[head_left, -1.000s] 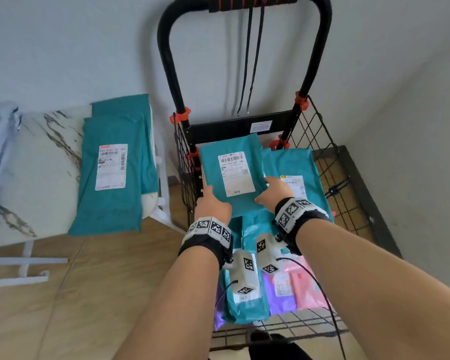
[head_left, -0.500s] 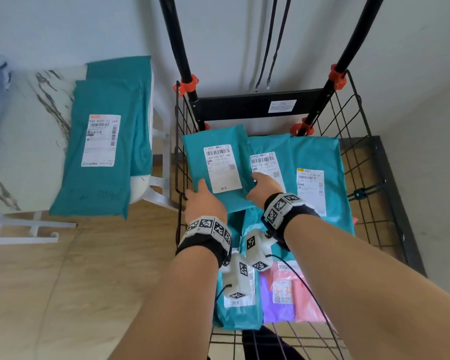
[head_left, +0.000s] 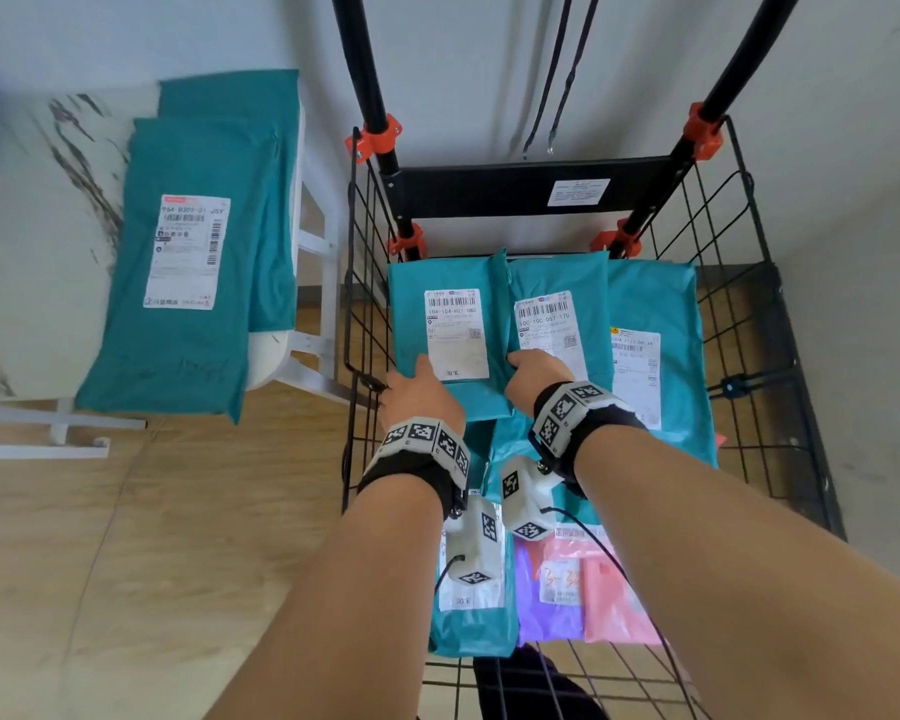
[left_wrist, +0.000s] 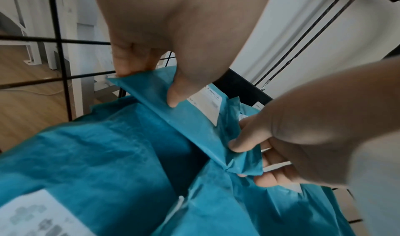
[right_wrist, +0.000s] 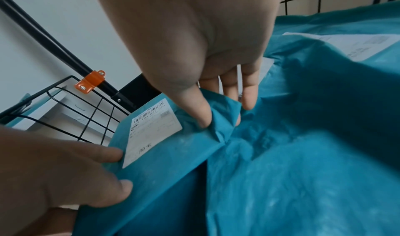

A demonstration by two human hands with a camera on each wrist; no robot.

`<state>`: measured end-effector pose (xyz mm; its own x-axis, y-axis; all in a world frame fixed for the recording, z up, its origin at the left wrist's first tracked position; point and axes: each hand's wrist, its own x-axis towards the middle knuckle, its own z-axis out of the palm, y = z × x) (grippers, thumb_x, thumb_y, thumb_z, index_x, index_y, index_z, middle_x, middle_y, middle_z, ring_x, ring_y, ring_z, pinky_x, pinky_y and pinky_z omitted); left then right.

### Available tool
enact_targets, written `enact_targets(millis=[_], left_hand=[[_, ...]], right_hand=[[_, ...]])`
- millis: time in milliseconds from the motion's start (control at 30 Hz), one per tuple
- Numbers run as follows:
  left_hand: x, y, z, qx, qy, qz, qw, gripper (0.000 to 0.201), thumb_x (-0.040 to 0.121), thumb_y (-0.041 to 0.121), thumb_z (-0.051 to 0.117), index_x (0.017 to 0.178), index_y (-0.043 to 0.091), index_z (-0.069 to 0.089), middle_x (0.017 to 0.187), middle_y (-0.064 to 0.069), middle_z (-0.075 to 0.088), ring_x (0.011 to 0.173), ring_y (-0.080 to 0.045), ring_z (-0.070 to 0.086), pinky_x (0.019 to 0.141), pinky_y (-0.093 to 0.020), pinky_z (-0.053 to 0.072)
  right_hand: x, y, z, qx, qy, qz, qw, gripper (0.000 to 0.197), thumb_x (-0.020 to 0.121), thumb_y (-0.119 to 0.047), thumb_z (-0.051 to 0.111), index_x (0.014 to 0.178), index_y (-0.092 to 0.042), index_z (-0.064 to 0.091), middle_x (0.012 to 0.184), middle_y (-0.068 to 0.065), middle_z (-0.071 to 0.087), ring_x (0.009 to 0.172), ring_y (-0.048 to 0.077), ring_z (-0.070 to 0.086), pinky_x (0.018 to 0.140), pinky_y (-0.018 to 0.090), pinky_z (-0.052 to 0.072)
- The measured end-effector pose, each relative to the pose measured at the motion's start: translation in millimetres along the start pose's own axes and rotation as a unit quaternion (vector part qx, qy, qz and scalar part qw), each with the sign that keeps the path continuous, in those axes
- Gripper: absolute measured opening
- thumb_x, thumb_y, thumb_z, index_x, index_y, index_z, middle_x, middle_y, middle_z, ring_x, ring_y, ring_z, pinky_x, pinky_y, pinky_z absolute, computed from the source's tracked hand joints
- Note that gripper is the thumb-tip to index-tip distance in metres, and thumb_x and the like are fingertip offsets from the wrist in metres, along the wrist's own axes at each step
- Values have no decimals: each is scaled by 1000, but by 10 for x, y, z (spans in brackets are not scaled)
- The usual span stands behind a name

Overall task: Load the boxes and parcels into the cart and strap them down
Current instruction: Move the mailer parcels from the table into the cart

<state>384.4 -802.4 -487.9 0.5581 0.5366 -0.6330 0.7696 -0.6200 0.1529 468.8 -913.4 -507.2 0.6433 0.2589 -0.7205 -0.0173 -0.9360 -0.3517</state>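
Nearest the wearer, the left hand (head_left: pixel 421 392) pinches the near left corner of the teal parcel (head_left: pixel 450 335), thumb on top and fingers (left_wrist: pixel 132 63) curled beneath. The right hand (head_left: pixel 536 379) pinches the near right corner likewise. The parcel's long axis runs away from both hands toward the back panel (head_left: pixel 520 187) of the cart (head_left: pixel 367 283), against the left wire wall, overlapping the neighbouring teal parcels (head_left: pixel 645 324). Both hands are equally near. Against the earlier frames, the parcel has come down from a raised tilt to lie almost flat, near edge lifted. Further parcels (head_left: pixel 188 272) wait on the table (head_left: pixel 37 241).
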Motion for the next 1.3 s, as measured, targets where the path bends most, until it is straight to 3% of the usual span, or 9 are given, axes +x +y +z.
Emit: enact_targets(millis=[100,267,367,500,667,800,967,1133,1300], left_hand=[[56,-15,54,-7,0,1,1000,61,87,15,48,143,22,25,137,-20,32,122,-38,42,102,-48,41],[108,-47,112,35,-15,12,999,65,90,12,47,149,21,21,155,-21,7,136,-38,29,104,-42,40],[112,-42,173,65,-37,52,996,67,89,6,46,148,28,22,159,-10,-3,143,-35,11,104,-47,42],[204,-28,252,44,-92,119,988,81,86,-5,41,148,42,19,159,5,-10,148,-24,-8,111,-56,28],[254,36,272,76,-117,128,982,87,83,-9,38,148,45,16,158,7,-17,147,-25,-14,108,-60,29],[279,67,280,85,-120,134,980,83,85,-7,38,149,42,18,159,4,-17,147,-26,-15,110,-61,26],[299,85,319,95,-129,130,979,85,83,-10,36,149,41,18,158,4,-20,146,-28,-17,113,-57,25],[347,36,369,122,-136,137,974,85,85,-8,38,147,47,17,157,4,-22,146,-29,-18,111,-60,25],[358,4,392,127,-150,143,970,88,86,-11,37,146,51,18,157,8,-25,145,-27,-22,112,-61,22]], right_hand=[[36,15,22,6,-5,7,1000,41,87,-3,49,127,-11,57,105,9,60,85,24,54,71,27,45],[83,-68,102,58,7,17,998,49,88,0,53,135,-16,52,118,10,63,95,31,67,84,40,57],[102,-86,199,88,22,8,996,45,84,1,55,125,-18,57,112,10,65,85,32,68,71,42,61],[86,-53,226,83,51,-3,995,32,84,-8,61,115,-17,61,102,8,67,85,28,67,75,41,59],[24,101,103,85,152,-6,985,41,89,-28,61,129,-22,55,121,5,59,107,24,57,86,36,51],[28,226,45,-40,283,2,958,56,84,-33,65,137,-31,47,139,7,41,131,28,33,108,41,30],[93,389,36,-70,162,0,984,82,82,-40,70,148,-45,22,161,2,3,149,25,-4,120,51,2],[115,513,56,-108,126,-31,986,80,88,-27,66,145,-55,17,161,-1,-8,148,26,-12,118,57,3],[81,577,15,-169,87,-60,980,94,83,4,53,143,-59,16,159,-7,-17,147,28,-18,118,57,4]])
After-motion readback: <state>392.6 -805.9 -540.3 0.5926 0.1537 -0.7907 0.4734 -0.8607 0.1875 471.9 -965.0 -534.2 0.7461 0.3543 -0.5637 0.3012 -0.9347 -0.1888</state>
